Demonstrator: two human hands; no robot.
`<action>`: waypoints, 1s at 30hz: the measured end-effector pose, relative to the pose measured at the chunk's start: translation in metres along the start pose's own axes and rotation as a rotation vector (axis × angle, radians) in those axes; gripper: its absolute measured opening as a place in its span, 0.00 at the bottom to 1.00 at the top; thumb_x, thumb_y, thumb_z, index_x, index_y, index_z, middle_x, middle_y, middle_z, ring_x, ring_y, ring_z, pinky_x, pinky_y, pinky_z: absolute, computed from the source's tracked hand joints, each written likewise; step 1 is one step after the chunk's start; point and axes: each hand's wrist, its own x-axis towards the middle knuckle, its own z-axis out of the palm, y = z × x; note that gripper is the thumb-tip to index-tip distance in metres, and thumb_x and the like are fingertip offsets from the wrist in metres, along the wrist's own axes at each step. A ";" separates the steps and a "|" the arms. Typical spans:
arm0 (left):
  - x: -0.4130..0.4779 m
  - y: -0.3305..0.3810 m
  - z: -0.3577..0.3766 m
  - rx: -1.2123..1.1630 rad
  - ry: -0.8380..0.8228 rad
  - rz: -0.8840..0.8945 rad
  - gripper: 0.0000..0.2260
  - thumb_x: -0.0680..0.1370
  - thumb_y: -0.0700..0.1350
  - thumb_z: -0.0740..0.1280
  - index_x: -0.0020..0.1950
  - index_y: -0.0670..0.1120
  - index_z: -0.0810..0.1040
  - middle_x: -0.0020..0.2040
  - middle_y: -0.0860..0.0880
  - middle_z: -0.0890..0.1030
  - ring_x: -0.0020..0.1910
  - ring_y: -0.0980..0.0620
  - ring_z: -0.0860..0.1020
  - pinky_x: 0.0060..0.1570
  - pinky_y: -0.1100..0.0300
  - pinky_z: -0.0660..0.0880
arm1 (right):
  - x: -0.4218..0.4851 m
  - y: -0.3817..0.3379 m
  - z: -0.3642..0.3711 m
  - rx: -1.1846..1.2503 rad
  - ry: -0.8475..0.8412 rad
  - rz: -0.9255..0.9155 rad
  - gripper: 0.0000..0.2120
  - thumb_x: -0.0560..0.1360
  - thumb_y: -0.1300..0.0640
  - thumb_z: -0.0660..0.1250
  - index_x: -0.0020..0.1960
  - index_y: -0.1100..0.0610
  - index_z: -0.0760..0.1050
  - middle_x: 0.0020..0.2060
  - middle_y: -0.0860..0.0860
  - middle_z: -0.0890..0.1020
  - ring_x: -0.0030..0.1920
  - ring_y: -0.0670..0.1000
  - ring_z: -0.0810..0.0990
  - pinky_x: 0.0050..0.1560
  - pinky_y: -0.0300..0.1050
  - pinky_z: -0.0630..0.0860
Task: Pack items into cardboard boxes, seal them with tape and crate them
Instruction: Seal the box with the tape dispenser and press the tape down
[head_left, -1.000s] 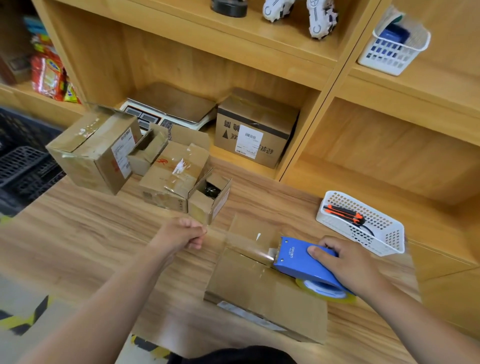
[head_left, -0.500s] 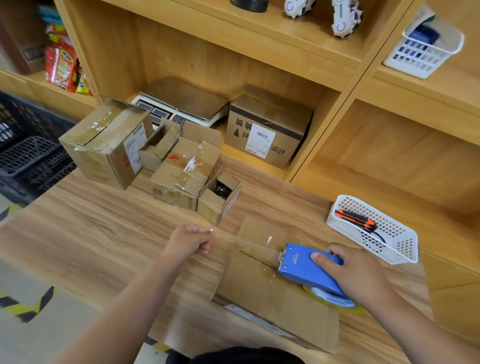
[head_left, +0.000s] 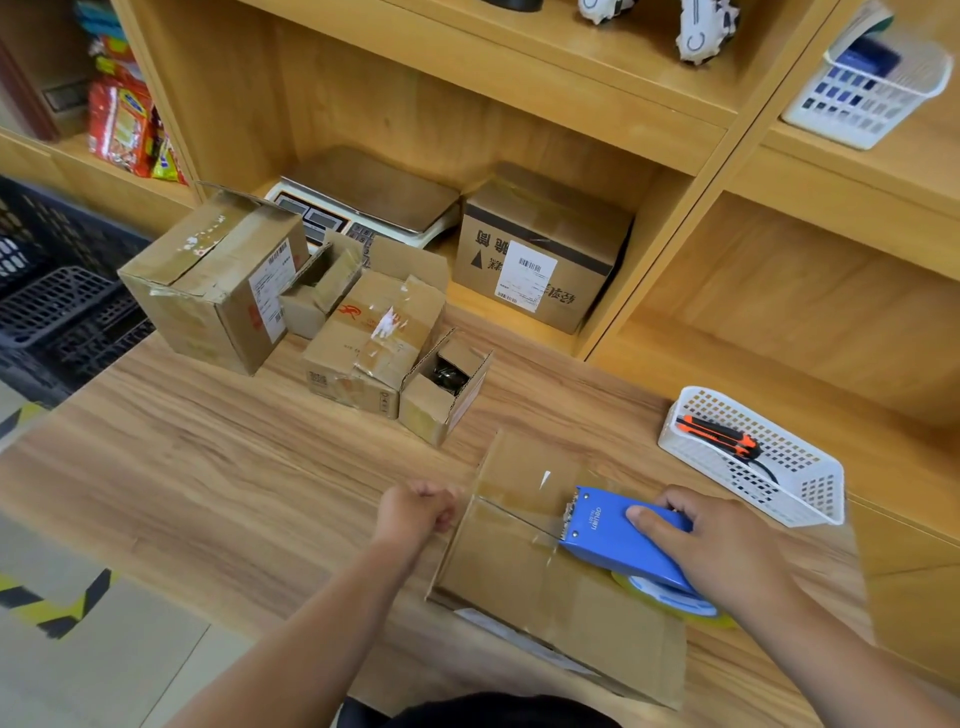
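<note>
Left arm: extended forward over the wooden table (head_left: 208, 467), with the left hand (head_left: 415, 512) clenched knuckles-up just beside the left edge of the flat cardboard box (head_left: 545, 592). Its fingers close on the end of the clear tape (head_left: 514, 501), which runs as a glossy strip across the box top to the dispenser's toothed blade. Right arm: extended from the lower right, with the right hand (head_left: 722, 551) grasping the blue tape dispenser (head_left: 613, 540) from above, thumb on its near face. The dispenser rests on the box top, blade end toward the left hand, with the yellowish tape roll (head_left: 675, 603) at its rear. The flat box lies at the near table edge, directly under both hands. Cardboard boxes, six in total: the flat box; four grouped at the back left of the table, namely one large closed box (head_left: 218, 291), one small open box (head_left: 322, 291), one medium taped box (head_left: 374, 343) and one small open box with a dark item inside (head_left: 447, 389); and one labelled box (head_left: 540, 260) in the shelf compartment. White baskets, two: one (head_left: 800, 493) on the table to the right, containing one orange-and-black utility knife (head_left: 722, 434); one (head_left: 872, 98) on the upper right shelf. Scales, one (head_left: 363, 202), beside the labelled box.
</note>
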 end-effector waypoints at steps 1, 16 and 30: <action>-0.001 -0.002 0.004 -0.011 0.000 -0.006 0.07 0.76 0.37 0.68 0.41 0.35 0.81 0.30 0.47 0.79 0.28 0.54 0.75 0.32 0.64 0.74 | 0.000 0.000 0.000 -0.003 -0.002 0.002 0.17 0.74 0.38 0.63 0.35 0.48 0.74 0.27 0.47 0.77 0.31 0.45 0.75 0.31 0.41 0.64; -0.004 0.000 0.006 0.373 0.060 0.152 0.13 0.78 0.41 0.62 0.63 0.46 0.76 0.52 0.48 0.81 0.46 0.52 0.77 0.46 0.60 0.73 | 0.000 0.007 0.003 0.024 0.000 0.011 0.18 0.73 0.36 0.63 0.36 0.50 0.75 0.29 0.48 0.79 0.32 0.45 0.76 0.30 0.39 0.63; 0.028 0.097 0.075 1.343 -0.525 0.721 0.17 0.79 0.61 0.56 0.47 0.53 0.79 0.48 0.53 0.80 0.49 0.50 0.76 0.52 0.53 0.73 | 0.005 0.014 -0.007 0.052 -0.078 -0.045 0.18 0.72 0.36 0.64 0.37 0.50 0.74 0.30 0.46 0.77 0.35 0.44 0.75 0.33 0.39 0.64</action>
